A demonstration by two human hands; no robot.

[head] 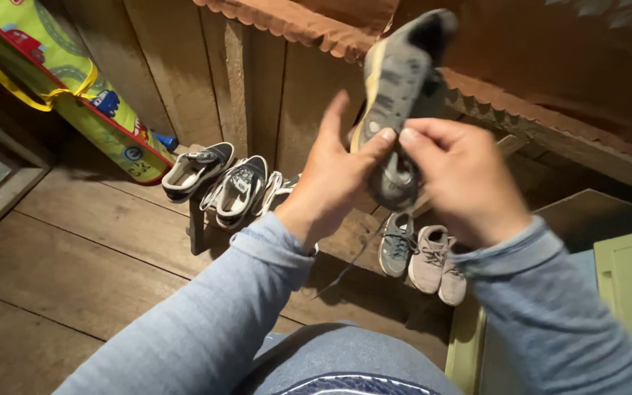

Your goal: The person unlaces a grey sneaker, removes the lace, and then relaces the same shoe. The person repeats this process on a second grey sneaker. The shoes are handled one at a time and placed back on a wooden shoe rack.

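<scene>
Wooden floor [74, 256]; both hands hide raised shoe [401, 80] heel.

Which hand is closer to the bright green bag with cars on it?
Left. The left hand grips the raised grey shoe nearer the picture's left side, where the green bag leans on the wall. The right hand is farther away.

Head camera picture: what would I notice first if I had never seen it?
First the grey shoe, held up in the middle with its sole facing you, gripped by the left hand and the right hand. Below, more shoes line a low wooden rack by the plank wall. A bright green bag leans top left.
</scene>
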